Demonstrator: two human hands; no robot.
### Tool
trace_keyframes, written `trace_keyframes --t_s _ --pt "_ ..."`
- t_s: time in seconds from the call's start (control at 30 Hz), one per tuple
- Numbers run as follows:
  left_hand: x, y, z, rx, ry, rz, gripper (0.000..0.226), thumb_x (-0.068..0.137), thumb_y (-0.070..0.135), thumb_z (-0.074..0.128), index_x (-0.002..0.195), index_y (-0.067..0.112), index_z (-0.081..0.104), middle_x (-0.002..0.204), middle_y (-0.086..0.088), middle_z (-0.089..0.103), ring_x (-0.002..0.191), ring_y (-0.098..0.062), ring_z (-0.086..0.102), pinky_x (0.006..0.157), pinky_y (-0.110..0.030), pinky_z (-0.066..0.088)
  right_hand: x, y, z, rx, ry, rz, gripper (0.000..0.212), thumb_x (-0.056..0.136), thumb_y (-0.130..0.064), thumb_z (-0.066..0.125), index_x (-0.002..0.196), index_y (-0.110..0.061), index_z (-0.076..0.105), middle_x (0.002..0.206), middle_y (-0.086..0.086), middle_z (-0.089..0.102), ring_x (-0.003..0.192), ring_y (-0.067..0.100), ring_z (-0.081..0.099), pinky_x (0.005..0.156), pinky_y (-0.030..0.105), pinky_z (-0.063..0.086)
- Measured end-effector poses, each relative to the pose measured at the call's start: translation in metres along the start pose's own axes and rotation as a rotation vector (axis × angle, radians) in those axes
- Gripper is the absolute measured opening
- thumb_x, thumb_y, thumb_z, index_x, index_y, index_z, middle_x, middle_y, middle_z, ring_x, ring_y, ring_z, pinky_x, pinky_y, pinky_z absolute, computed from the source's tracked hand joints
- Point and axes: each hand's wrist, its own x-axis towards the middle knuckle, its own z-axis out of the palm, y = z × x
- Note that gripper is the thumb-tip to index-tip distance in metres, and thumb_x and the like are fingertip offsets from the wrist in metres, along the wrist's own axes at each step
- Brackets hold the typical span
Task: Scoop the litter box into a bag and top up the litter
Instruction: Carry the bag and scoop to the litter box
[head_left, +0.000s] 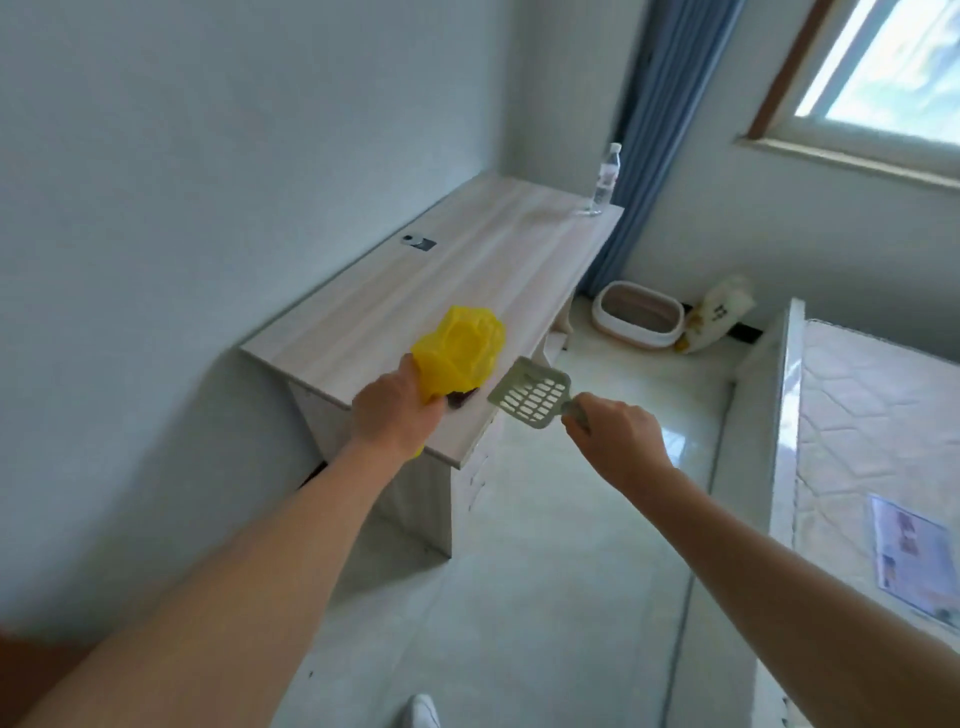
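Left grip (397, 413) clamps yellow bag (460, 353), right grip (615, 441) scoop (532, 397); litter box (636, 339) beyond desk (467, 260).

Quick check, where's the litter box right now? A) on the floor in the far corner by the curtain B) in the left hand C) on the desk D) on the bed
A: the litter box sits on the floor past the desk, beside the blue curtain.

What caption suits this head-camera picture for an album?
Left hand grips a yellow bag, right hand a scoop; the litter box sits beyond the desk.
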Motion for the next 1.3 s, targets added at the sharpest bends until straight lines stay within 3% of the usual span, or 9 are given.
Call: trace_keyframes --t_s 0.33,0.43,0.57,0.8,0.97,1.13,1.3 --pt "0.089 0.091 0.063 0.028 -0.123 0.263 0.045 0.097 0.043 0.051 0.127 0.010 0.046 0.099 -0.013 0.070 0.089 -0.036 0.068 0.064 -0.034 0.037 0.012 0.091 0.002 -0.043 0.043 0.293 0.019 0.094 -0.036 0.055 0.091 -0.021 0.066 0.083 0.003 0.073 0.073 0.028 0.068 0.058 0.029 0.040" --pt "0.115 0.112 0.078 0.050 -0.150 0.266 0.043 0.097 0.043 0.052 0.125 0.011 0.047 0.087 -0.008 0.065 0.077 -0.032 0.062 0.062 -0.033 0.037 0.031 0.121 0.011 -0.024 0.044 0.327 0.020 0.095 -0.036 0.054 0.091 -0.020 0.066 0.081 0.002 0.072 0.069 0.026 0.066 0.057 0.029 0.042" --pt "0.154 0.136 0.093 0.052 -0.138 0.241 0.039 0.096 0.042 0.053 0.119 0.010 0.051 0.078 -0.002 0.054 0.067 -0.025 0.050 0.060 -0.033 0.036 0.068 0.163 0.027 0.024 0.044 0.362 0.021 0.094 -0.035 0.054 0.087 -0.018 0.062 0.081 0.005 0.070 0.072 0.032 0.064 0.057 0.029 0.033" --pt "0.215 0.190 0.122 0.083 -0.126 0.205 0.050 0.091 0.046 0.058 0.123 0.008 0.050 0.088 -0.012 0.069 0.078 -0.036 0.066 0.060 -0.034 0.046 0.141 0.230 0.034 0.125 0.050 0.328 0.022 0.095 -0.035 0.054 0.088 -0.016 0.064 0.075 0.003 0.068 0.060 0.024 0.055 0.054 0.029 0.032" --pt "0.245 0.234 0.145 0.115 -0.148 0.235 0.052 0.092 0.049 0.059 0.125 0.010 0.050 0.095 -0.014 0.071 0.085 -0.038 0.067 0.062 -0.033 0.040 0.176 0.278 0.034 0.158 0.059 0.317 0.021 0.096 -0.032 0.055 0.091 -0.015 0.066 0.075 0.003 0.068 0.057 0.020 0.049 0.049 0.026 0.027" --pt "0.295 0.273 0.172 0.148 -0.177 0.270 0.056 0.091 0.053 0.060 0.127 0.012 0.049 0.099 -0.014 0.071 0.089 -0.039 0.068 0.067 -0.036 0.046 0.211 0.317 0.039 0.146 0.077 0.375 0.021 0.096 -0.033 0.057 0.091 -0.015 0.066 0.076 0.005 0.069 0.058 0.020 0.046 0.053 0.028 0.031" --pt "0.363 0.309 0.213 0.113 -0.192 0.319 0.051 0.092 0.047 0.061 0.126 0.011 0.050 0.098 -0.014 0.071 0.088 -0.038 0.068 0.064 -0.032 0.040 0.252 0.357 0.051 0.154 0.050 0.412 0.022 0.097 -0.036 0.055 0.093 -0.017 0.066 0.078 0.000 0.069 0.061 0.017 0.058 0.057 0.031 0.050"
